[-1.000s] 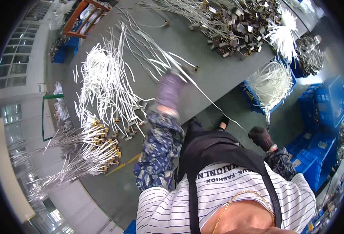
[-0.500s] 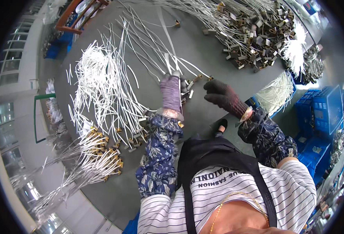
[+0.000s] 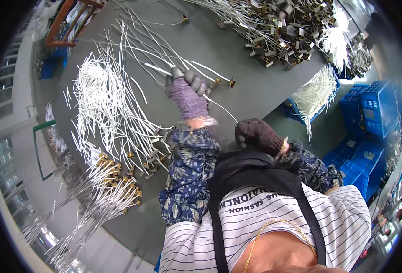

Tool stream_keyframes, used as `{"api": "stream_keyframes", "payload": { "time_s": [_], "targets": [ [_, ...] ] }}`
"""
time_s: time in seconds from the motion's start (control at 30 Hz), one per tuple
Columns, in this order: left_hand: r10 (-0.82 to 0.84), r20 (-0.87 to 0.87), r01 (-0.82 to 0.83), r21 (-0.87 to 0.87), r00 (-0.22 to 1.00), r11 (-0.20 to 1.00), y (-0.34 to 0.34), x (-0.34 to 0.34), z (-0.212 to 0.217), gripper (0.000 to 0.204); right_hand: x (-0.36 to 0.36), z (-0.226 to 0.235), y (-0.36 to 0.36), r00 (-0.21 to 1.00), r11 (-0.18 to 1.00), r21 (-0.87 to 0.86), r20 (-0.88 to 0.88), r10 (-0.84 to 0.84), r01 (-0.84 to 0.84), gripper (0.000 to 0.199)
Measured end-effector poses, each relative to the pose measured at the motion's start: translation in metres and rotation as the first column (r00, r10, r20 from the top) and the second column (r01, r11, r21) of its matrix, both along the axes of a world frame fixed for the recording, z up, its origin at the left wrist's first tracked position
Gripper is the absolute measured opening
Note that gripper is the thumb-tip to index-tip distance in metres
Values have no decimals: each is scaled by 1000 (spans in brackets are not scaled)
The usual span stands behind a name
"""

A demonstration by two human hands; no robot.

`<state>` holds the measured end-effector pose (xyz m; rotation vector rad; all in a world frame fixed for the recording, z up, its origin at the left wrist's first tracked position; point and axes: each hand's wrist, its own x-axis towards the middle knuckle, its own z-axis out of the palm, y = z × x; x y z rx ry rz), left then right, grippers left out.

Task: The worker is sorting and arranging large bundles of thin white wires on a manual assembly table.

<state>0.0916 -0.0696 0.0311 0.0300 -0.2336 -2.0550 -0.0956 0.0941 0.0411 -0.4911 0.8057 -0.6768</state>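
Observation:
My left hand point(image 3: 186, 93), in a purple-grey glove, rests on the grey table point(image 3: 251, 86) and grips a few white wires point(image 3: 157, 69) near their brass-tipped ends. One thin white wire point(image 3: 222, 108) runs from that hand down to my right hand point(image 3: 255, 135), which wears a dark brown glove and is closed on the wire at the table's near edge. A large loose pile of white wires point(image 3: 105, 104) lies to the left of my left hand.
A heap of wires with metal terminals point(image 3: 283, 27) covers the table's far right. Brass-ended wire bundles point(image 3: 114, 182) lie at the near left. Blue crates point(image 3: 369, 109) stand on the floor at right, with a white wire bunch point(image 3: 317, 91) hanging beside the table.
My right hand has pulled back from the table top to the near edge, drawing the thin wire with it. My left hand stays on the wires.

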Motion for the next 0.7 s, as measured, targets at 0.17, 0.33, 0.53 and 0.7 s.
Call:
{"api": "stream_keyframes", "payload": {
  "time_s": [0.17, 0.33, 0.53, 0.7],
  "targets": [
    [255, 924, -382, -135, 286, 914, 30, -48, 51, 20, -17, -25, 23, 948, 994, -69, -300, -104, 87, 32],
    [220, 973, -71, -224, -67, 972, 67, -49, -9, 26, -18, 31, -45, 607, 944, -190, -795, 15, -271, 56],
    [171, 968, -97, -190, -182, 977, 39, 11, -17, 33, 13, 46, -85, 744, 861, -400, -667, -38, -315, 63],
    [-8, 998, -166, 18, 64, 986, 21, 60, 6, 30, 22, 26, -148, 406, 730, -404, -894, -187, -552, 60]
  ]
}}
